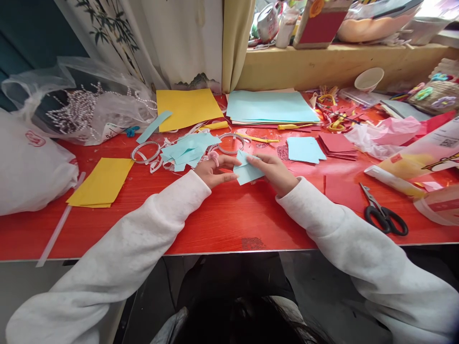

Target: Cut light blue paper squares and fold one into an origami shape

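Above the middle of the red table [222,224], a small light-blue paper [247,173] with creases is held up. My right hand [274,172] pinches its right side between thumb and fingers. At the left edge of the paper is my left hand [217,171], thumb and fingers closed on that edge, with a pink ring on one finger. Just behind my left hand lies a loose heap of light-blue paper pieces [188,149]. To the right of my right hand sits a small stack of light-blue squares [304,149], beside dark red squares [337,145].
Black-handled scissors [385,215] lie at the right near red paper [342,191]. Yellow sheets [102,182] and a white plastic bag [32,167] are at the left. Large yellow [188,109] and light-blue sheets [272,107] lie at the back.
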Available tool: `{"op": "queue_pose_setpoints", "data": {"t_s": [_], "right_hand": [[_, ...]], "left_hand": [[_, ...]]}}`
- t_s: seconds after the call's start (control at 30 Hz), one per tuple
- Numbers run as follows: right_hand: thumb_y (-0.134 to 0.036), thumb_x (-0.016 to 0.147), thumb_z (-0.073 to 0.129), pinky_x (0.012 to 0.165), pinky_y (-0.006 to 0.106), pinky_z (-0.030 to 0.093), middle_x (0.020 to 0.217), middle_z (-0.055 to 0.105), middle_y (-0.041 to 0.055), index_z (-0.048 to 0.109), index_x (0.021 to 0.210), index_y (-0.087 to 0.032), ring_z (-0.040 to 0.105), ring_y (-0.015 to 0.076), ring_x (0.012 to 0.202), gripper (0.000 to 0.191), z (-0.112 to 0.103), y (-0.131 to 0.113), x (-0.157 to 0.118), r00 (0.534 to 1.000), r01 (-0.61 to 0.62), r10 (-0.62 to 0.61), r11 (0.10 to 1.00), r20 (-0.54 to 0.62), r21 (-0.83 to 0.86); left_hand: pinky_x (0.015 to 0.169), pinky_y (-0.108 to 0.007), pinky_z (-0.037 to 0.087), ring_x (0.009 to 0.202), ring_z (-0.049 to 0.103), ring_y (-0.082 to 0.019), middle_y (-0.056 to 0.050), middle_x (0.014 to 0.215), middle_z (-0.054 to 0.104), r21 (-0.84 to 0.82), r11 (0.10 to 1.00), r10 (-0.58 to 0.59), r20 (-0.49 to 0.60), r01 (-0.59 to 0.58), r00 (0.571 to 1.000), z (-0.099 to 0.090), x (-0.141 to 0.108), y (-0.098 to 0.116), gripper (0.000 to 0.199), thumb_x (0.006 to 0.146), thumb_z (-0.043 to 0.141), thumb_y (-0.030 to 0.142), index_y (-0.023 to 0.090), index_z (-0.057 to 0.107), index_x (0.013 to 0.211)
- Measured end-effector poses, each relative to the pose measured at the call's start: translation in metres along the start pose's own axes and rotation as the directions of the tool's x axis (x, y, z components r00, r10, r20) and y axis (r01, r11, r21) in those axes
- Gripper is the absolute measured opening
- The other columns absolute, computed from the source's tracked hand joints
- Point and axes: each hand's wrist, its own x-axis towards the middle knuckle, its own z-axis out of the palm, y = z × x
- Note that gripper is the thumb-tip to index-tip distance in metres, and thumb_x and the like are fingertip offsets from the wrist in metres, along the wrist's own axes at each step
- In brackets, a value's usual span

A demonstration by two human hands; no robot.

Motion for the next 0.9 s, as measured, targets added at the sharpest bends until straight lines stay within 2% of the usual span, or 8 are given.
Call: {"op": "queue_pose_setpoints", "data": {"t_s": [0.13, 0.27, 0.43, 0.6, 0.7, 0.9], "right_hand": [[-0.039, 0.065, 0.067, 0.048, 0.021, 0.04, 0.065, 0.059, 0.0022, 0.063, 0.074, -0.013, 0.052, 0.0089, 0.055, 0.029, -0.0021, 0.0008, -0.0006, 1.0, -0.011, 0.01, 0.999, 0.028, 0.034], [-0.037, 0.064, 0.068, 0.05, 0.022, 0.041, 0.066, 0.062, 0.0035, 0.065, 0.074, -0.012, 0.052, 0.0093, 0.054, 0.027, -0.0036, 0.0, -0.001, 0.998, -0.063, 0.06, 0.995, 0.032, 0.074], [-0.031, 0.063, 0.07, 0.051, 0.022, 0.042, 0.066, 0.062, 0.0024, 0.065, 0.077, -0.012, 0.054, 0.0094, 0.055, 0.024, -0.0034, -0.0007, -0.0007, 0.994, -0.083, 0.075, 0.991, 0.081, 0.108], [-0.029, 0.062, 0.071, 0.055, 0.022, 0.042, 0.071, 0.064, 0.004, 0.064, 0.079, -0.011, 0.056, 0.0108, 0.06, 0.026, -0.0036, 0.0019, 0.0016, 0.991, -0.084, 0.08, 0.996, 0.106, 0.034], [-0.029, 0.062, 0.07, 0.057, 0.024, 0.042, 0.072, 0.064, 0.0034, 0.063, 0.081, -0.012, 0.057, 0.0118, 0.063, 0.027, -0.003, 0.002, 0.0007, 0.992, -0.065, 0.061, 0.997, 0.109, 0.029], [-0.026, 0.066, 0.068, 0.055, 0.024, 0.043, 0.073, 0.062, 0.0032, 0.061, 0.088, -0.013, 0.056, 0.0119, 0.063, 0.026, 0.0004, 0.0001, -0.0036, 0.991, -0.079, 0.074, 0.996, 0.115, 0.042]], "left_hand": [[0.079, -0.033, 0.051, 0.097, 0.056, -0.02, -0.005, 0.097, 0.061, 0.04, 0.999, 0.016, 0.045, -0.018, 0.999, 0.0008, -0.001, -0.0025, 0.037, 0.062, 0.069, 0.03, 0.017, 0.06, 0.096], [0.077, -0.033, 0.052, 0.095, 0.055, -0.019, -0.006, 0.101, 0.06, 0.121, 0.99, 0.058, 0.076, -0.067, 0.995, -0.0005, -0.0006, -0.0033, 0.037, 0.063, 0.068, 0.032, 0.017, 0.061, 0.095], [0.068, -0.027, 0.051, 0.079, 0.056, -0.015, -0.005, 0.087, 0.063, 0.31, 0.944, 0.099, 0.054, -0.111, 0.994, -0.0031, 0.0025, -0.0037, 0.03, 0.064, 0.066, 0.038, 0.018, 0.066, 0.085], [0.064, -0.025, 0.045, 0.07, 0.054, -0.013, -0.003, 0.071, 0.063, 0.371, 0.909, 0.207, -0.004, -0.191, 0.978, -0.0033, 0.004, -0.0052, 0.026, 0.069, 0.059, 0.042, 0.017, 0.065, 0.071], [0.063, -0.026, 0.044, 0.068, 0.053, -0.013, -0.003, 0.071, 0.062, 0.412, 0.899, 0.177, -0.031, -0.149, 0.984, -0.0031, 0.0032, -0.0064, 0.029, 0.07, 0.057, 0.044, 0.016, 0.063, 0.072], [0.061, -0.027, 0.045, 0.063, 0.053, -0.012, -0.003, 0.076, 0.06, 0.379, 0.925, 0.02, -0.104, 0.021, 0.994, -0.0025, 0.0022, -0.0075, 0.033, 0.073, 0.053, 0.047, 0.016, 0.061, 0.081]]}}
